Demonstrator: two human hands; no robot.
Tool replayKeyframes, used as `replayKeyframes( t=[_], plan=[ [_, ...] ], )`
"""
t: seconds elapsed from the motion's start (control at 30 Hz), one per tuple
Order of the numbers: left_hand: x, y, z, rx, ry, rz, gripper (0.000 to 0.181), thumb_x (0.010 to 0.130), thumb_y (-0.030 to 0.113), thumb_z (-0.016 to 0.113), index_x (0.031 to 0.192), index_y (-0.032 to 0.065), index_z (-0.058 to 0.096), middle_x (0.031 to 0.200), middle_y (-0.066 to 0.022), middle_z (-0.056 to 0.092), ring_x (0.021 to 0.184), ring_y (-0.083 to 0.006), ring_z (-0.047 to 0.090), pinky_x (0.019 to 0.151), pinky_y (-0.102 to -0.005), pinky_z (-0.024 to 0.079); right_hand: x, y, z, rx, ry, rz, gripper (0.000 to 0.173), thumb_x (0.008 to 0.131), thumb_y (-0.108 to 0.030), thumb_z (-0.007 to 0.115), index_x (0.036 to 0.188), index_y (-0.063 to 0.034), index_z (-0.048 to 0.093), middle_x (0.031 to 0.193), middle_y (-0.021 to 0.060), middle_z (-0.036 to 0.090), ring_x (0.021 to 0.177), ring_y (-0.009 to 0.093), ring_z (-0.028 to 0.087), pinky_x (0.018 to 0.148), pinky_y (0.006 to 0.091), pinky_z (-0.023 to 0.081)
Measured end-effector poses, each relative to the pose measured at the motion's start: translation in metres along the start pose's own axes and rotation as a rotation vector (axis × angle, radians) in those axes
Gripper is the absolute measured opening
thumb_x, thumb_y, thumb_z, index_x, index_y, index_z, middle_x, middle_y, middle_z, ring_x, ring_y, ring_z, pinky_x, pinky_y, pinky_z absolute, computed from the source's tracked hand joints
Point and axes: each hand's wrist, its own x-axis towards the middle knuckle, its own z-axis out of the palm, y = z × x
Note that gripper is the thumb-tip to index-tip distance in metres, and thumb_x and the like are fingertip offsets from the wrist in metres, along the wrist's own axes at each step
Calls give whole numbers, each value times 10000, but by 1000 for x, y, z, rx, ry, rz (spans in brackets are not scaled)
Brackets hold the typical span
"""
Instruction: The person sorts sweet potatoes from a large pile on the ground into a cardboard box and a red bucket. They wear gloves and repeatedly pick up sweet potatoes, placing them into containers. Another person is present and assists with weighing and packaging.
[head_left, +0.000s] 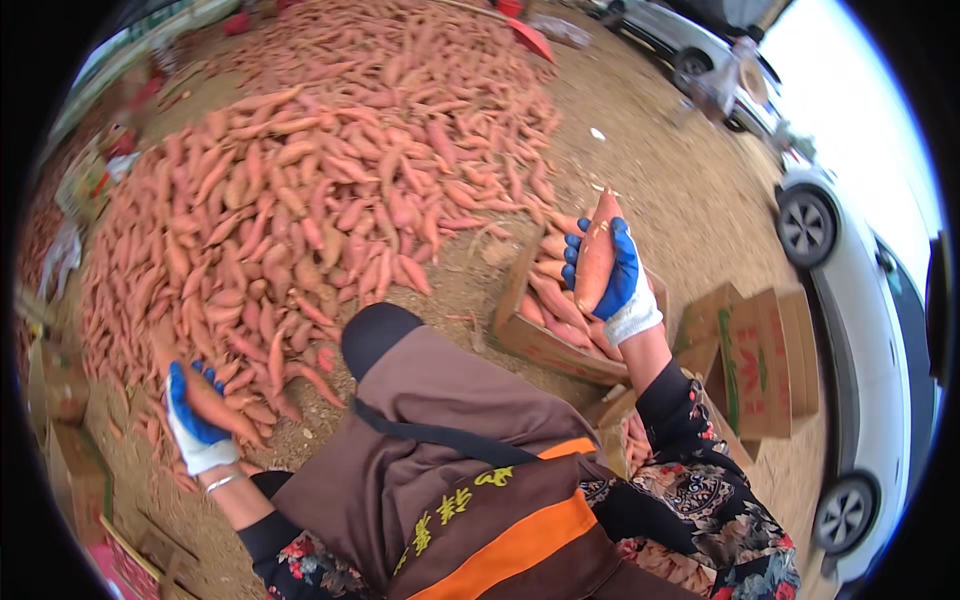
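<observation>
Both my hands wear white knit gloves with blue coated palms. My left hand (196, 412), low at the left, is closed around a long sweet potato (217, 405) at the near edge of the heap. A larger sweet potato (598, 255) lies along the palm of my right hand (622, 277), its tip pointing away from me. That hand is above an open cardboard box (551, 349) with several sweet potatoes (555, 300) inside. Before me spreads a big heap of loose reddish sweet potatoes (337, 165) on the dirt ground.
Stacked empty-looking cardboard boxes (757, 360) stand at the right, and more boxes (79, 465) at the lower left. A silver car (862, 315) is parked beyond on the right. A red shovel blade (531, 41) rests behind the heap. Another person (724, 82) is at the upper right.
</observation>
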Motion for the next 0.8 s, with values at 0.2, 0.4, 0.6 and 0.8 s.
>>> replayKeyframes(
  t=[0.2,0.4,0.6,0.8],
  plan=[
    [-6,-4,-10,86,-55,-60,634,894,412,638,1401,89,437,1376,-127,467,1236,-245,469,1084,-378,350,-96,-51,-163,76,511,-325,645,824,-538,683,1242,-94,473,1125,118,580,997,263,587,842,432,502],
    [-8,-11,-1,86,-129,-121,724,942,446,527,1481,30,281,1511,-166,319,1382,-281,337,1153,-406,260,-108,-86,-239,-342,704,-351,711,863,-492,653,1368,-66,390,1206,129,528,1057,278,539,921,416,457],
    [13,-18,-16,177,-62,-179,748,932,452,557,1484,33,276,1503,-155,340,1383,-279,335,1149,-401,254,-85,-64,-326,25,506,-364,520,902,-456,613,1221,-70,471,1116,108,549,1056,236,539,999,394,410],
    [25,-5,-49,245,80,-220,680,906,448,606,1441,86,391,1420,-108,450,1280,-248,446,1087,-380,332,-44,-27,-293,340,487,-169,634,888,-523,582,1273,-39,445,1274,155,538,1151,261,531,1036,364,410]
  ],
)
